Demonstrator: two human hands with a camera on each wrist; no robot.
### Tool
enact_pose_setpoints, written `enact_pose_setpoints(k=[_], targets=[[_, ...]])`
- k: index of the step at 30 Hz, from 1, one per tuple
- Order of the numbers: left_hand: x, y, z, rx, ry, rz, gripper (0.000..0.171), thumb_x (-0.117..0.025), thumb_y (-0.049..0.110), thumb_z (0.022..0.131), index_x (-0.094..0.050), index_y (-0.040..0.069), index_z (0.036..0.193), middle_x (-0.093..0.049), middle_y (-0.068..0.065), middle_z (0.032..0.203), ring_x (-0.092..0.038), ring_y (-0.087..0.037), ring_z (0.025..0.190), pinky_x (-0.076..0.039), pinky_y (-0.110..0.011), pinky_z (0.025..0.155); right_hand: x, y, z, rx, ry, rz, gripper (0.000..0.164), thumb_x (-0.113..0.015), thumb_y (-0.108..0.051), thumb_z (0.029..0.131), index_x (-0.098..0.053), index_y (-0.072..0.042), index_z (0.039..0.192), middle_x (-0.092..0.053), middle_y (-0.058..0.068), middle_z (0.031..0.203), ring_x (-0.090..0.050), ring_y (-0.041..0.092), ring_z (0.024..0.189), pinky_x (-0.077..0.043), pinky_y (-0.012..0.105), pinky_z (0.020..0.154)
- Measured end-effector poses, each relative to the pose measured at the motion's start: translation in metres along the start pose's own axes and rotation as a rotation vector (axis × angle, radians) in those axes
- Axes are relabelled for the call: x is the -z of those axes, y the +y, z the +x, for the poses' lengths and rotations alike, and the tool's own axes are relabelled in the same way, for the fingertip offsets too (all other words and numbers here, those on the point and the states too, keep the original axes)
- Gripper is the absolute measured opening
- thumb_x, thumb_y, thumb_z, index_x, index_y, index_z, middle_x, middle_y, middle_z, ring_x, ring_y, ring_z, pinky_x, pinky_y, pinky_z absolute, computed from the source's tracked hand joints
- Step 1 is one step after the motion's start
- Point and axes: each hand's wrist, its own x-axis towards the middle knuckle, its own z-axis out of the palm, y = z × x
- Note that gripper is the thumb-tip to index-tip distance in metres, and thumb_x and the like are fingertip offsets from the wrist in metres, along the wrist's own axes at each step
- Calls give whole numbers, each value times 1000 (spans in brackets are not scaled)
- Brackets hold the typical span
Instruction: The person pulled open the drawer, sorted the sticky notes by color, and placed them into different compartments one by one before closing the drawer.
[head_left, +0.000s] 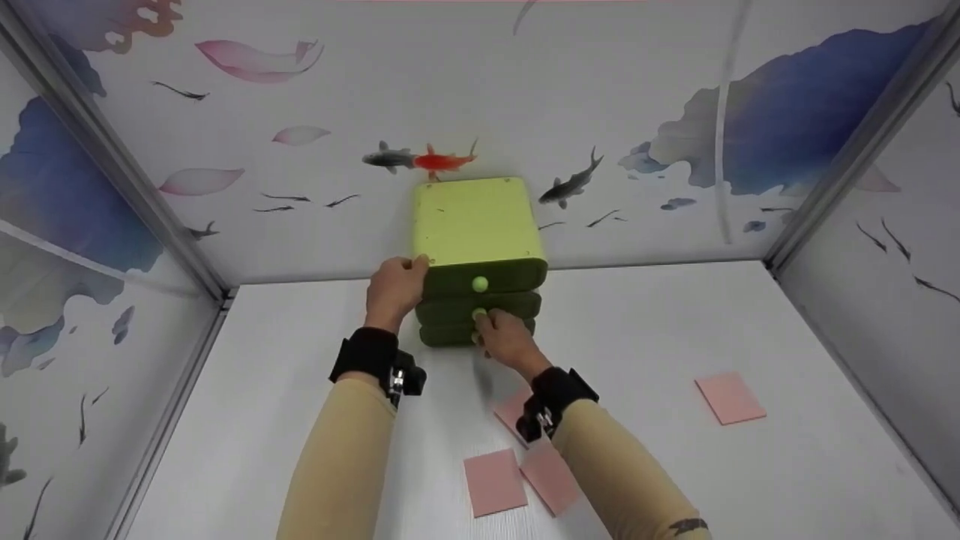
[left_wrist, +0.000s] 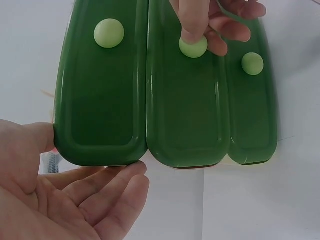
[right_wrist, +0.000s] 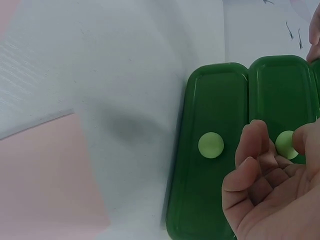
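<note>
A small green chest of drawers (head_left: 480, 221) with a lime top stands against the back wall. Its three dark green drawer fronts each carry a round, pale green knob. My left hand (head_left: 396, 289) holds the chest's upper left front corner, thumb on the top and fingers along the side, as the left wrist view shows. At the middle drawer, my right hand (head_left: 510, 341) pinches the knob (left_wrist: 193, 47) between thumb and finger. The top knob (left_wrist: 109, 33) and the bottom knob (right_wrist: 211, 145) are untouched. All three drawers look closed.
Several pink square cards lie on the white table (head_left: 300, 420): one card (head_left: 730, 397) to the right, another card (head_left: 495, 482) near the front, others partly under my right forearm. Printed wall panels (head_left: 637, 75) with fish and petals enclose the back and sides.
</note>
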Motion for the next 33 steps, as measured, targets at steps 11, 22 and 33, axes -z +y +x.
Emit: enact_pose_setpoints(k=[11,22,33], targets=[[-1,2,-1,1,-1,-5,51,-39,44,102,-58,4,128,-66,-13,103,-65,-27,94,-47,-37,81,1,0,3,-8,2,6,42,-35,-35,106,-57,0,109,-66,19,101,-56,15,71,-48,26,63],[0,1,-1,-18,-7,-21,51,-38,43,102,-59,4,126,-65,-14,108,-65,-27,95,-47,-36,80,1,-1,1,-5,13,-49,39,-35,-40,106,-58,-10,95,-65,6,84,-57,14,66,-44,26,61],[0,3,1,-9,-5,-22,53,-37,44,103,-56,4,132,-65,-14,114,-64,-28,100,-48,-40,88,-3,2,3,34,45,-32,47,-33,-40,106,-59,0,107,-68,15,92,-57,13,66,-45,26,60]])
